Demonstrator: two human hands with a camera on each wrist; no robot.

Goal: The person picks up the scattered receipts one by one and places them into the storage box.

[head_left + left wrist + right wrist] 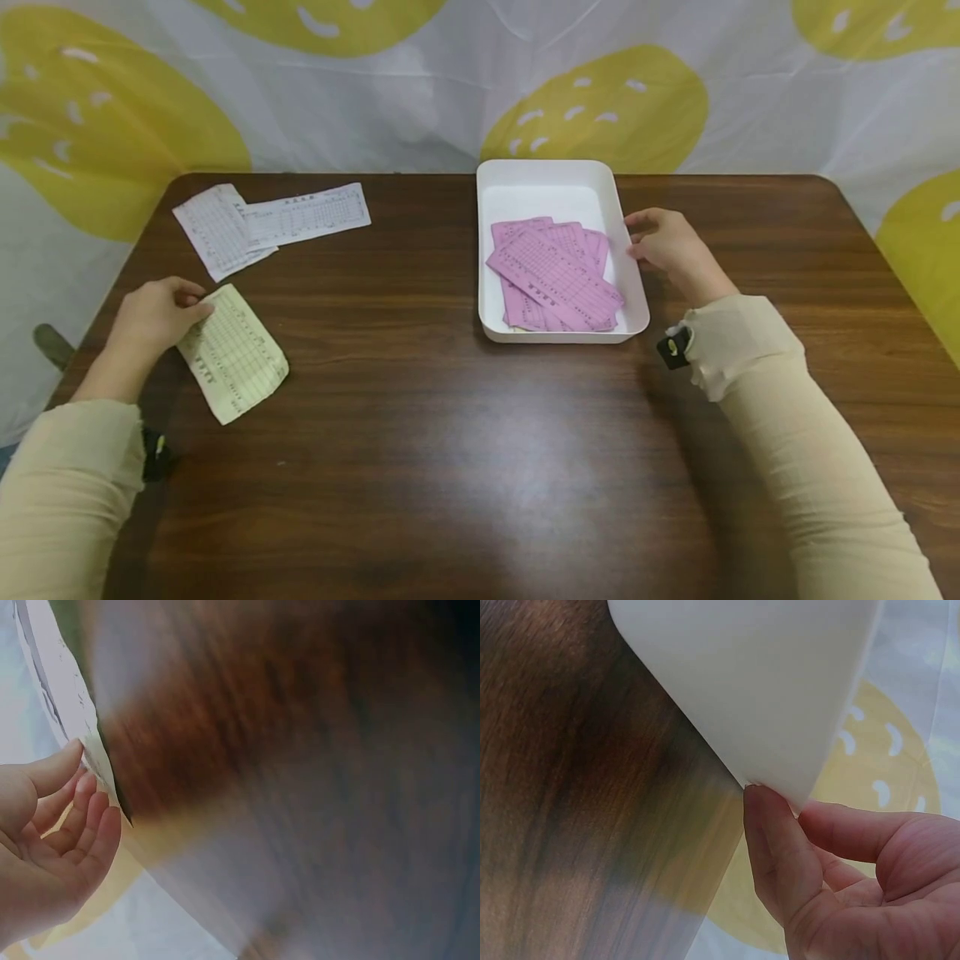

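Left grip (153, 318) pinches one yellow slip (234, 354); right grip (670, 247) holds one tray (540, 200). At least two white slips (315, 214) lie upper left.

Looks softly lit in the head view, with pale glare on the near tabletop (517, 492) and dim shadow beside the right sleeve (810, 475). Blurs heavily in the left wrist view; looks clearer but hazy in the right.
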